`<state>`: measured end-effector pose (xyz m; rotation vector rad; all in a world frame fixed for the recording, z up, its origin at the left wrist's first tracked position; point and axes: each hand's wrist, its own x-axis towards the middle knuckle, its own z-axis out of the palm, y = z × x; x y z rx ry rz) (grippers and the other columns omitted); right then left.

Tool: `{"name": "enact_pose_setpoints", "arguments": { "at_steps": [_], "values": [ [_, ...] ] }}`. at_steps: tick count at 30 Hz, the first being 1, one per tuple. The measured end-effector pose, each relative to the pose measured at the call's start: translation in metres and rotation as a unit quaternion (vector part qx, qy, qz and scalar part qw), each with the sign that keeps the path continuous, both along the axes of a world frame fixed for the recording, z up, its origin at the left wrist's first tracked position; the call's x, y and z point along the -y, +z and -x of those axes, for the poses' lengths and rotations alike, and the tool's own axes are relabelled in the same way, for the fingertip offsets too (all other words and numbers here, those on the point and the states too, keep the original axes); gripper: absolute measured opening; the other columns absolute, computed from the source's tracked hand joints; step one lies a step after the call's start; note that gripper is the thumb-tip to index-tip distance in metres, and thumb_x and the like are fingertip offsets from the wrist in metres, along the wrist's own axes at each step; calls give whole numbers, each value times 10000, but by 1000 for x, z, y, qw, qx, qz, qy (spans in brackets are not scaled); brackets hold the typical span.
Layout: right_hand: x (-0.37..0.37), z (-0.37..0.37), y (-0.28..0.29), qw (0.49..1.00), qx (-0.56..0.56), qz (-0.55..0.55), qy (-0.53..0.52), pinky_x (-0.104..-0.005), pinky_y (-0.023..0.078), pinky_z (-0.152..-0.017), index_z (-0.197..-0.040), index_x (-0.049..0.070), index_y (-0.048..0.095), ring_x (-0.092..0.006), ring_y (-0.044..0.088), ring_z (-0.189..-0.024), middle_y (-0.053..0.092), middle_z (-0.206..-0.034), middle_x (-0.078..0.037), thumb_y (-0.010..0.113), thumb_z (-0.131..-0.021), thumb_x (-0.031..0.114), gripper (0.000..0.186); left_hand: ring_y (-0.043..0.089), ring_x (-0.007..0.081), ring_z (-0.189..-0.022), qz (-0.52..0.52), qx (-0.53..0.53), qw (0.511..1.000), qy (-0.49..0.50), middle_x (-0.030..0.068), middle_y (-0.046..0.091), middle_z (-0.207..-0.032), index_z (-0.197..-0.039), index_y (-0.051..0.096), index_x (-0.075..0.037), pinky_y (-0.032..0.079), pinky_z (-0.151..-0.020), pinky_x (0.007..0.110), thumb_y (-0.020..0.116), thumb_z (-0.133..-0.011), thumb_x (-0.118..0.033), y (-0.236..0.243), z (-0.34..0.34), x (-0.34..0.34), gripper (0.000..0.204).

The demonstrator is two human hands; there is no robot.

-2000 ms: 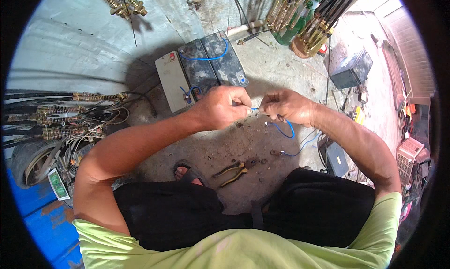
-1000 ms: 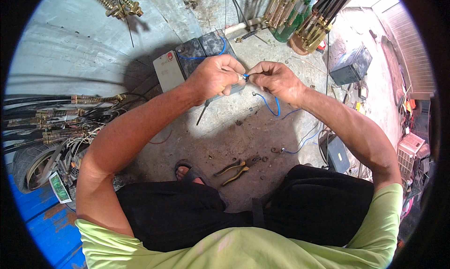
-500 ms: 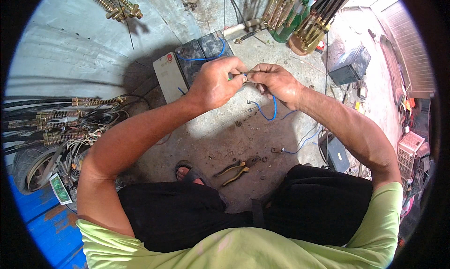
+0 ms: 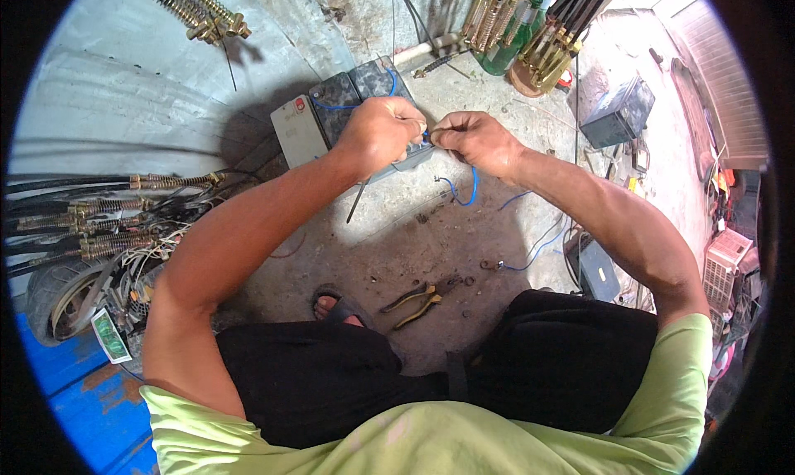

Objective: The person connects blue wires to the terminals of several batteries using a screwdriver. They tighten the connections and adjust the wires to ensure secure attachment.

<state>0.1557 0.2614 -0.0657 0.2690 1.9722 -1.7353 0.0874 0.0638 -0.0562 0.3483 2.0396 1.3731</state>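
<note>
We see the left hand (image 4: 383,132) and right hand (image 4: 469,139) both pinched shut on the blue wire (image 4: 469,185) at 12 o'clock above the batteries (image 4: 331,110); a slipped bare end could short there.

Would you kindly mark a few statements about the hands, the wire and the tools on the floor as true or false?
1. Both hands, left hand and right hand, pinch the blue wire between them. True.
2. The pliers are in the right hand. False: they lie on the concrete floor in front of the person's knees, untouched.
3. The hands are held above a grey battery box. True.
4. The blue wire hangs down in a loop below the right hand. True.
5. The green bottle lies on the person's lap. False: it stands far off among cable bundles.
</note>
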Motion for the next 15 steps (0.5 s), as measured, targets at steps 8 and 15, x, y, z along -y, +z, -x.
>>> {"name": "enact_pose_setpoints", "arguments": {
  "at_steps": [8,15],
  "values": [
    [-1,-8,-14,995,-32,-90,36,-312,497,-696,-932,9,728,-120,577,-730,659,-770,-23,710,-903,240,234,591,119,-580,68,-17,997,-31,81,715,-825,-1012,723,12,477,-510,280,658,-927,-98,-11,6,-1,153],
    [-1,-9,-15,992,-53,-113,28,-314,496,-693,-927,7,710,-120,580,-731,644,-756,-35,704,-912,232,226,610,119,-622,77,-45,996,-27,70,710,-808,-964,733,5,486,-528,284,667,-906,-86,-21,8,-4,127]
  ]
}}
